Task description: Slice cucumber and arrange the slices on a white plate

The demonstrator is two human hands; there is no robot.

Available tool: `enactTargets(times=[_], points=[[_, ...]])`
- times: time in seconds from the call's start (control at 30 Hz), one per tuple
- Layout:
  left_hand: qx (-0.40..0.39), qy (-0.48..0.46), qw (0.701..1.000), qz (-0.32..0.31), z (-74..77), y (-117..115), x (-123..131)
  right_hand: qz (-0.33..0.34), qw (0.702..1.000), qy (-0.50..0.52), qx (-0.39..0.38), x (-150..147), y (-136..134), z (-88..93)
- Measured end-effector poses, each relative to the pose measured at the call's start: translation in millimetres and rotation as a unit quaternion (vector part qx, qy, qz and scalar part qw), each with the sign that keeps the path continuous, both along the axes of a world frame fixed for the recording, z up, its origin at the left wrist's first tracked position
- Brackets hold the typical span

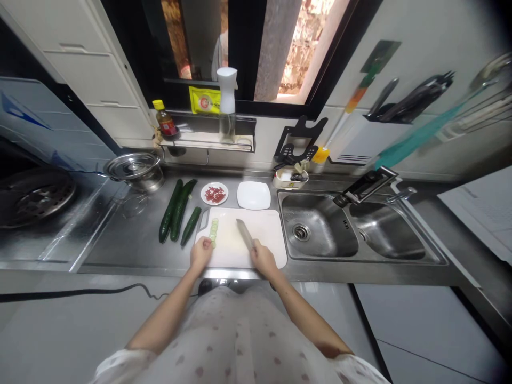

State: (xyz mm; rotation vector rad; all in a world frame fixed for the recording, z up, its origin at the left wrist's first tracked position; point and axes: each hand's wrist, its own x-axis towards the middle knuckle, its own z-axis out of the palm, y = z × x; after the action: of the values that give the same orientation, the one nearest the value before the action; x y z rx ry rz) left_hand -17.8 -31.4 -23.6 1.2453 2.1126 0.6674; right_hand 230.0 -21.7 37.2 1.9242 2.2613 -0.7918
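With knife point(244, 232) clamped in right hand point(263, 257), steer clear of curled left hand point(200, 252); steady cucumber slices point(215, 229) on cutting board point(230, 255), cannot tell if pinched or touched

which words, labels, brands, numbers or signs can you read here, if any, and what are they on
None can be read in this view.
Yellow packet: print too small and blurred.
Yellow-capped bottle: red label, too blurred to read.
White panel at the right edge: faint marks, too blurred to make out.
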Motion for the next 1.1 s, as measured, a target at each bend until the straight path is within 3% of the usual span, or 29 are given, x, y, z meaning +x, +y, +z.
enactTargets(times=[0.27,0.47,0.8,1.1], points=[[-0.028,0.077,0.996,-0.020,-8.5,0,-6,-0.014,1.000,0.006,0.002,-1,1,3.2],[0.001,0.090,0.995,-0.032,-17.6,0,-8,-0.063,0.998,0.013,0.001,8,4,5.5],[0.013,0.078,0.997,-0.025,-30.2,0,-10,-0.263,0.962,0.050,0.052,54,25,-15.5],[0.007,0.075,0.997,-0.025,-34.5,0,-11,-0.270,0.959,0.072,0.055,73,33,-31.1]])
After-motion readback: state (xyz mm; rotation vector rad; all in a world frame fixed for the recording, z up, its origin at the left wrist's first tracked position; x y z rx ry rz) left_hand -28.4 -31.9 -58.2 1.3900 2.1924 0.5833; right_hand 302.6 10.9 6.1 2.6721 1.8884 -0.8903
